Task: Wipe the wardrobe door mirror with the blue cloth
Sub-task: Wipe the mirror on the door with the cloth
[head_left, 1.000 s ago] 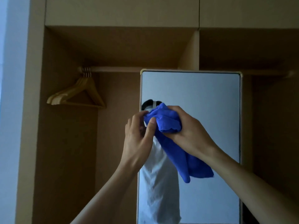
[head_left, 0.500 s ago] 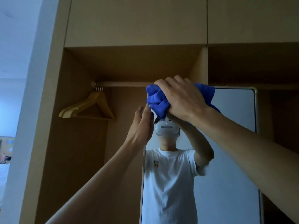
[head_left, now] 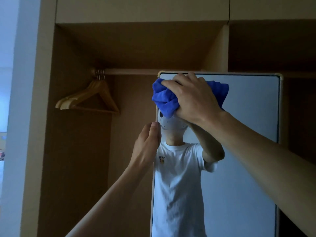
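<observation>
**Cloth on glass, top-left corner of mirror**

My right hand (head_left: 193,98) is clamped around the bunched blue cloth (head_left: 165,98), pressing it on the mirror (head_left: 248,117) at the upper left corner, just under the top frame edge. The wad spills out on both sides of my palm, and a fold of it shows to the right of my knuckles too.

My left hand (head_left: 147,144) grips the mirror door's left edge below the cloth, thumb against the frame, fingers curled behind it where I can't see them. It looks like a steadying hold.

Handling, my read:
- Cloth: soft, light, limp. Looks like microfibre. It needs a full-palm bunch grip or it flops and trails. It should drag slightly on glass, not slip.
- Mirror panel: rigid, smooth, fragile glass in a thin frame. It likely swings if pushed, so brace it at the frame edge, not the glass face. Keep the pressure flat and moderate.

Versus a second ago:
- Then both hands were on the cloth at mid-mirror, working it into a wad with a long tail hanging down. Now the tail is gathered in.
- Right hand has gone up to the top corner.
- Left hand has let go of the cloth and taken the door edge.
- My view has tilted up: more of the top shelf is in it, and the hangers (head_left: 89,98) on the rail sit lower in frame.
</observation>
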Available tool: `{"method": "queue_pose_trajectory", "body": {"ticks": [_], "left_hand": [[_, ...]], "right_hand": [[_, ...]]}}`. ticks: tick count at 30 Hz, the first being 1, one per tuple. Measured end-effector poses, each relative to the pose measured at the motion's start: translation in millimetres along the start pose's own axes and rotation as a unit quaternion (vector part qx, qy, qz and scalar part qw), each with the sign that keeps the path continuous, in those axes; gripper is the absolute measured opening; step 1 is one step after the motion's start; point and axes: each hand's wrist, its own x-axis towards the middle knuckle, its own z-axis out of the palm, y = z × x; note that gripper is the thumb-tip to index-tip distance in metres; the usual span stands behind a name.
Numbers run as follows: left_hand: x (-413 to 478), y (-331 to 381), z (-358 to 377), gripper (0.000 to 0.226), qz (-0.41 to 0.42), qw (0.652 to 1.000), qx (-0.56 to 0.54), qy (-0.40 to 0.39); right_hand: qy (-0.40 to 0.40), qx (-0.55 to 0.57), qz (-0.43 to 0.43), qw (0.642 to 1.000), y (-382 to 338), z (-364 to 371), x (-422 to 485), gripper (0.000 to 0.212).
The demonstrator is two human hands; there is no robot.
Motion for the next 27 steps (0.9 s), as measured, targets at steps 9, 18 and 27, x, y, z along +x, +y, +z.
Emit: {"method": "queue_pose_trajectory", "body": {"ticks": [9, 18, 27], "left_hand": [[-27, -14, -4, 0.059, -0.019, 1.000, -0.003, -0.003], [-50, -53, -9, 0.053, -0.041, 0.999, -0.028, 0.008], [-76, -94, -16, 0.053, -0.095, 0.993, -0.066, -0.010]], "right_hand": [[-0.005, -0.013, 0.007, 1.000, -38, 25, -56, 0.053], [-0.012, 0.047, 0.033, 0.998, -75, 39, -114, 0.052], [-0.041, 0.051, 0.031, 0.997, -110, 57, -171, 0.052]]}}
